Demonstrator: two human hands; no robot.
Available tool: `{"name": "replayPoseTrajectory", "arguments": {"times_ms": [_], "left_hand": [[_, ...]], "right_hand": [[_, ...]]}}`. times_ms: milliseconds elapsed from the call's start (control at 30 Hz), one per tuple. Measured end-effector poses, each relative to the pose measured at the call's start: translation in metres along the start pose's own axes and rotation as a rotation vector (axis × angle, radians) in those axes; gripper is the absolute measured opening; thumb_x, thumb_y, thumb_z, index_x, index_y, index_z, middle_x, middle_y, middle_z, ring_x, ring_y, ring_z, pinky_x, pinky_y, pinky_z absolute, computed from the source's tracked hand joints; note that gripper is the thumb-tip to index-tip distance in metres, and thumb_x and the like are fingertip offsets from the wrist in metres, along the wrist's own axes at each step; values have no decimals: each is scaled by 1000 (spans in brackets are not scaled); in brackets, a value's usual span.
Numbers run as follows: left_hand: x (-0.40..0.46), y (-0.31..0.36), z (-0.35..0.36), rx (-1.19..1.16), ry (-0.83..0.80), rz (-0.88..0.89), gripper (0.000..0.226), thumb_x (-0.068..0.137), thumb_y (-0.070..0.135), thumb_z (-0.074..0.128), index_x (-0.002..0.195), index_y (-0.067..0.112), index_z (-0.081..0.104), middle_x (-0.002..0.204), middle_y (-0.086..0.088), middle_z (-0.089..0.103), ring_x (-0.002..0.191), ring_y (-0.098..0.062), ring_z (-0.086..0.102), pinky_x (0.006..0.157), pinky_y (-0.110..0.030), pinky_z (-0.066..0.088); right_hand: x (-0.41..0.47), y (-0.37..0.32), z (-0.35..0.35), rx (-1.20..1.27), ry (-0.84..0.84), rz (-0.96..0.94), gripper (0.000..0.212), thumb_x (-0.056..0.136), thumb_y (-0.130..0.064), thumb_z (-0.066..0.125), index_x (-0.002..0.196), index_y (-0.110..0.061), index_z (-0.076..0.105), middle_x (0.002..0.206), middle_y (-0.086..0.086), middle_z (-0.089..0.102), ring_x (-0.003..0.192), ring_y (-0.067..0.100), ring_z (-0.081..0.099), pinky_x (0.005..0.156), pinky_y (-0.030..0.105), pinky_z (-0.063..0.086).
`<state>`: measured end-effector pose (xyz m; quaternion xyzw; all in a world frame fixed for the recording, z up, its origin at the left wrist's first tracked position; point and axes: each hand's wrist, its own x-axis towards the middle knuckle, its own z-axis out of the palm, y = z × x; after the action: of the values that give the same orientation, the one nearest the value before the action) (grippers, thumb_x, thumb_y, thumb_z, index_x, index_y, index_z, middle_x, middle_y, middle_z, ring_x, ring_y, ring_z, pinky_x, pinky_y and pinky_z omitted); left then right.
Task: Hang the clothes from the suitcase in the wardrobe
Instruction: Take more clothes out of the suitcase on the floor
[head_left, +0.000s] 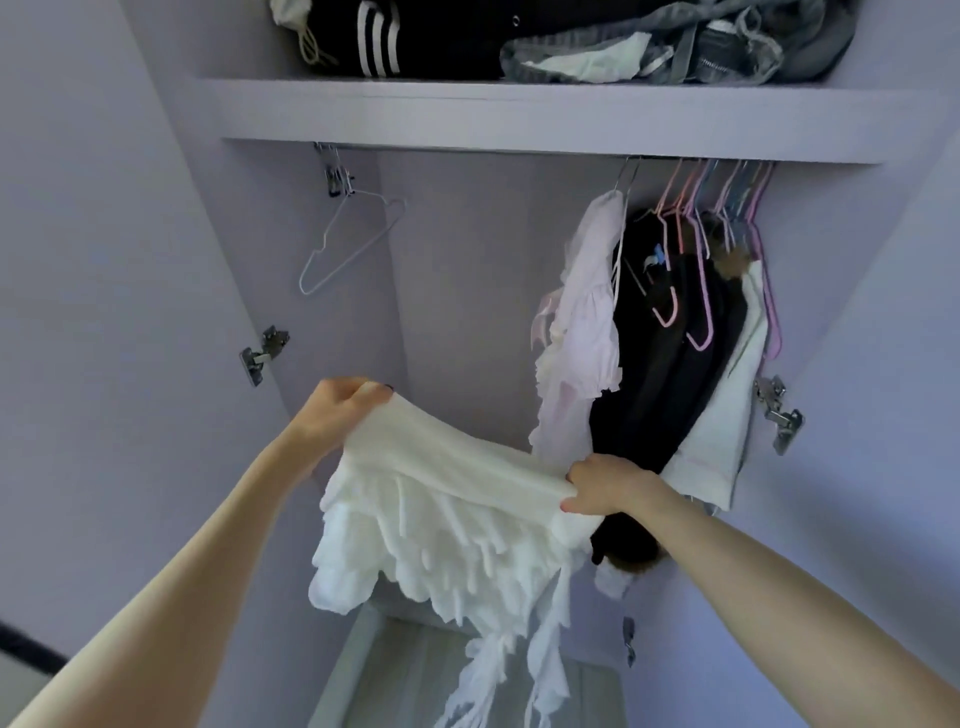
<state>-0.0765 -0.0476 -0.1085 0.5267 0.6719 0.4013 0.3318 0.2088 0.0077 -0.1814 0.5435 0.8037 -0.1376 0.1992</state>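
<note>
I hold a white ruffled garment (447, 530) stretched out in front of the open wardrobe. My left hand (340, 410) grips its upper left corner of the plain band, and my right hand (608, 486) pinches the band's right end. Torn-looking white frills and strips hang down from it. An empty grey wire hanger (348, 244) hangs at the left end of the rail. At the right end of the rail hang a pale pink frilly top (582, 353), a black garment (665, 364) and a white one (727, 415) on pink hangers (691, 275).
A shelf (519, 111) above the rail carries a black striped garment (405, 39) and a grey bundle (675, 47). Both lilac wardrobe doors stand open, with metal hinges (262, 356) on the left and on the right side (779, 413). A pale lower surface (415, 670) lies below the garment.
</note>
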Motion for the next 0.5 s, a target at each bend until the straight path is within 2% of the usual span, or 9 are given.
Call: {"name": "replayPoseTrajectory", "arguments": {"times_ms": [67, 133, 167, 233, 267, 400, 500], "left_hand": [[12, -10, -3, 274, -59, 21, 35, 82, 38, 67, 62, 14, 51, 59, 1, 44, 60, -18, 41, 55, -27, 29], [23, -16, -3, 547, -96, 3, 30, 75, 47, 71, 66, 24, 55, 64, 1, 52, 68, -19, 46, 63, -28, 34], [31, -20, -3, 648, -115, -2, 27, 73, 51, 70, 75, 27, 58, 71, 1, 57, 78, -20, 49, 73, -29, 36], [43, -26, -5, 806, -149, 13, 38, 73, 54, 69, 101, 29, 62, 92, -1, 61, 102, -25, 50, 95, -32, 32], [51, -31, -9, 835, -153, 14, 41, 76, 49, 68, 109, 26, 62, 101, -3, 61, 110, -26, 49, 98, -33, 30], [83, -50, -23, 726, -64, 28, 24, 85, 18, 64, 108, 10, 67, 105, -12, 65, 107, -31, 57, 84, -32, 41], [110, -59, -35, 770, -13, 33, 19, 89, 19, 59, 104, 10, 65, 102, -11, 67, 103, -30, 58, 79, -31, 42]], "right_hand": [[14, 7, -12, -23, 60, 15, 40, 92, -35, 50, 121, -8, 54, 122, 11, 54, 110, 26, 53, 77, 28, 39], [31, 13, -26, -3, 156, 39, 38, 92, -29, 51, 125, -10, 53, 124, 11, 54, 114, 28, 53, 81, 28, 41], [41, 14, -35, 17, 203, 48, 37, 91, -25, 51, 125, -10, 53, 125, 12, 55, 114, 29, 53, 83, 29, 43], [54, 14, -52, 84, 280, 69, 36, 92, -21, 50, 125, -8, 54, 125, 12, 55, 113, 30, 53, 87, 33, 44], [62, 13, -61, 117, 306, 72, 35, 93, -20, 50, 125, -7, 55, 125, 13, 55, 114, 31, 53, 89, 34, 44], [92, 5, -86, 217, 403, 50, 26, 94, -12, 48, 113, 1, 61, 116, 17, 61, 107, 32, 56, 89, 35, 47], [121, -8, -102, 266, 470, 33, 23, 91, -3, 46, 105, 5, 63, 112, 19, 60, 107, 33, 56, 87, 35, 46]]}}
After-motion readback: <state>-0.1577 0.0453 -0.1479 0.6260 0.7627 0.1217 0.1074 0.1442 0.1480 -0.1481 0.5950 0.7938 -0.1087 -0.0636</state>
